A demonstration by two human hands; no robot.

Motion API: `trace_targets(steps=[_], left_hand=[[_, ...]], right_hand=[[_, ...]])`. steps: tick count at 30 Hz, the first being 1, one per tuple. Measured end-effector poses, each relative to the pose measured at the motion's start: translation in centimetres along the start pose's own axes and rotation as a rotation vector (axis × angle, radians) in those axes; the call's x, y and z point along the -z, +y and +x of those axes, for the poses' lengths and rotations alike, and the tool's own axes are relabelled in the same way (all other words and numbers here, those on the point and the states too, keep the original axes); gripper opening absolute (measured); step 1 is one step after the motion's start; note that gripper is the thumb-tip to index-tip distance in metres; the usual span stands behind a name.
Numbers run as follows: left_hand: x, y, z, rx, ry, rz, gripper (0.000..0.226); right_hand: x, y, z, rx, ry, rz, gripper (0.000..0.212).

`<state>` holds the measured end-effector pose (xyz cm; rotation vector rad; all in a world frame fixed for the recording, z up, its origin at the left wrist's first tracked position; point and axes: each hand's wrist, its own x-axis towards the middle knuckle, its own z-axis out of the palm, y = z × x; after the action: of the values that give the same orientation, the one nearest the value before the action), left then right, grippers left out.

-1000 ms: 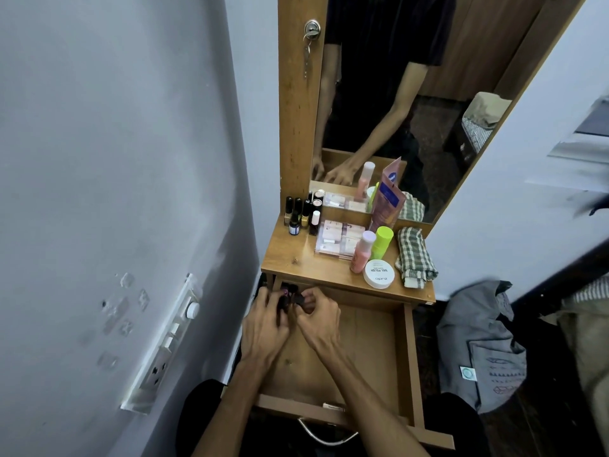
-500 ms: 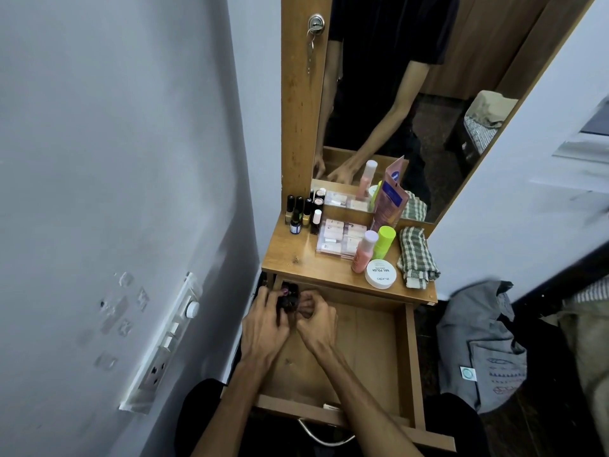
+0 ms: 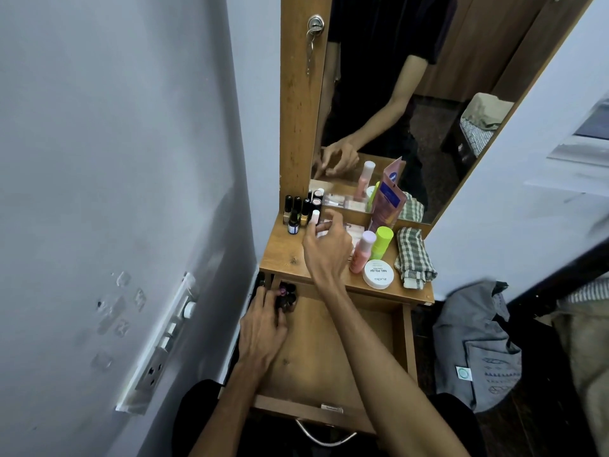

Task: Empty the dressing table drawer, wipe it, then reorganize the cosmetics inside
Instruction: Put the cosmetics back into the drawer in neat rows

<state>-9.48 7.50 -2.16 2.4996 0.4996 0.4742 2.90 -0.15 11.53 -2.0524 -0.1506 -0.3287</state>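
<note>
Drawer (image 3: 346, 367): pulled out under the dressing table top, wooden floor bare over most of its middle, right side and near edge; handle loop hanging at the near edge.
Small bottles in drawer (image 3: 287, 295): dark cluster, one pink cap, packed into the far left corner of the drawer, just under the table top's front edge.
Left hand (image 3: 263, 328): inside the drawer at its left side, fingers curled onto the cluster of small bottles, gripping or steadying them.
Right hand (image 3: 324, 247): raised over the table top near its left half, fingers bent, thumb and fingers pinching a small white-capped bottle (image 3: 314, 221).
Nail polish row (image 3: 298, 211): upright dark bottles at the far left corner of the table top, against the mirror frame.
Flat compacts (image 3: 354, 230): mid table top, partly hidden by the right hand.
Pink bottle (image 3: 362, 251), green bottle (image 3: 381, 242): upright, right of centre, just beside each other.
White round tin (image 3: 379, 274): at the front edge, right of centre.
Checked cloth (image 3: 413, 257): folded, along the right edge of the table top.
Tube (image 3: 386, 201): leaning on the mirror (image 3: 412, 94) at the far edge.
Grey bag (image 3: 474, 344): on the floor, right of the drawer.
</note>
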Motion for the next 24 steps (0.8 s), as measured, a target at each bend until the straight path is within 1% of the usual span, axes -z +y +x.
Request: trace_targets(steps=[2, 8, 13, 14, 16, 18, 21, 24], left_hand=[[-0.1, 0.0, -0.1, 0.004, -0.002, -0.001, 0.028], [-0.2, -0.1, 0.1, 0.01, -0.009, -0.008, 0.027], [-0.2, -0.3, 0.3, 0.01, -0.009, -0.013, 0.026], [-0.1, -0.2, 0.3, 0.009, -0.006, -0.015, 0.026], [0.0, 0.0, 0.2, 0.008, 0.008, -0.015, 0.026], [0.1, 0.1, 0.1, -0.002, 0.016, -0.015, 0.026], [0.1, -0.1, 0.1, -0.009, 0.007, -0.017, 0.027], [0.1, -0.1, 0.1, 0.002, -0.007, -0.015, 0.027]], right_hand=[[0.3, -0.6, 1.0, -0.054, -0.065, -0.044, 0.033], [0.4, -0.6, 2.5, -0.05, -0.16, -0.147, 0.031], [0.2, -0.4, 2.2, -0.044, -0.14, -0.136, 0.022], [0.0, -0.3, 2.0, -0.047, -0.124, -0.117, 0.019], [-0.7, 0.1, 1.3, -0.028, -0.037, -0.075, 0.011], [-1.0, 0.3, 0.1, 0.0, 0.0, -0.042, 0.008], [-0.3, 0.8, -2.1, 0.049, -0.002, 0.017, 0.008], [0.8, 1.6, -4.2, 0.055, -0.026, 0.061, 0.008]])
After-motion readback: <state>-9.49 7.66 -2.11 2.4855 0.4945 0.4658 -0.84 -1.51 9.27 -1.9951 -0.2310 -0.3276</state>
